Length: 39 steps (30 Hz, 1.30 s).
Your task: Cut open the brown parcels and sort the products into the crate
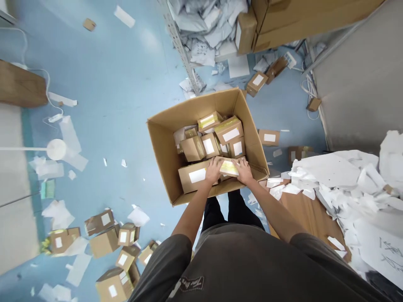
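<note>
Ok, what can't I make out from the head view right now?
All in the head view:
Yellow-taped carton: underside, facing away; ends, covered by the left hand and right hand.
Open cardboard box: most of its bottom, hidden by the packed cartons.
White label on the long carton: any print, too small.
Large cardboard carton: cut off by the top edge.

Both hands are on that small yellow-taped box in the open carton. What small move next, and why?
I'd probably ease the small box down gently: the left hand and right hand grip opposite ends, and the carton walls surround it. The long box lies beside the left hand. What supports it from below is hidden.
</note>
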Each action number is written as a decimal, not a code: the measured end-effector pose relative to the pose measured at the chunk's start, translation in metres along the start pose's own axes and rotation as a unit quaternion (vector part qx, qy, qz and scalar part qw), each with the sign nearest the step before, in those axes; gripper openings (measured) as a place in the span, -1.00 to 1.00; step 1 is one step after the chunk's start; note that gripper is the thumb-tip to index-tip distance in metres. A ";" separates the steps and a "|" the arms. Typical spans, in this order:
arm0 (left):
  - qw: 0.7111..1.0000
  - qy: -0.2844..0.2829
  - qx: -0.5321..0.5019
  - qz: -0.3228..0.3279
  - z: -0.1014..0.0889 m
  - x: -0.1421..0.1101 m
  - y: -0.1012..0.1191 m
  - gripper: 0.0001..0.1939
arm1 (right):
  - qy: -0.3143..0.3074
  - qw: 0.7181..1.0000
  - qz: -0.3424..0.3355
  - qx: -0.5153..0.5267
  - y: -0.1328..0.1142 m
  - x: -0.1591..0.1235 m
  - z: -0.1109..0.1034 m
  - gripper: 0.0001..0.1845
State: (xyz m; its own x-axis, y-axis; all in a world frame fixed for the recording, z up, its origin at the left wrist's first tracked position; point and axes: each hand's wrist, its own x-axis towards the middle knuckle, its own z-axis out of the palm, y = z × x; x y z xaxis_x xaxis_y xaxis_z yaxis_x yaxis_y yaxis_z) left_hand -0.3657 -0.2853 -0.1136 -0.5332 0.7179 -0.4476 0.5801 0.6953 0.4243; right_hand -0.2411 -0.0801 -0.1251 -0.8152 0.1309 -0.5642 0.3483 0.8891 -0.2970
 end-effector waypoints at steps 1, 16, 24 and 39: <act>1.000 0.001 0.009 -0.002 -0.003 -0.004 -0.001 0.08 | 0.008 1.000 -0.012 -0.011 -0.004 -0.007 -0.002 0.24; 0.985 0.093 0.041 0.138 -0.085 -0.126 0.027 0.27 | 0.248 0.962 -0.030 -0.113 -0.104 -0.144 -0.037 0.21; 0.964 0.150 0.092 0.198 -0.132 -0.194 0.041 0.13 | 0.319 0.943 0.041 -0.082 -0.163 -0.207 -0.044 0.15; 0.852 -0.014 0.238 0.465 -0.032 -0.182 0.277 0.13 | 0.382 0.860 0.328 0.085 -0.050 -0.408 0.074 0.13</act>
State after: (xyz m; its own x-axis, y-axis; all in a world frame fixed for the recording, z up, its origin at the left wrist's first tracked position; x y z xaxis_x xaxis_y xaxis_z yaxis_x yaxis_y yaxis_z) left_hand -0.1275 -0.2225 0.1106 0.3057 0.9454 -0.1130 0.9316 -0.2725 0.2405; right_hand 0.1086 -0.2107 0.0632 -0.4609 0.8875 -0.0026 0.8588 0.4453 -0.2535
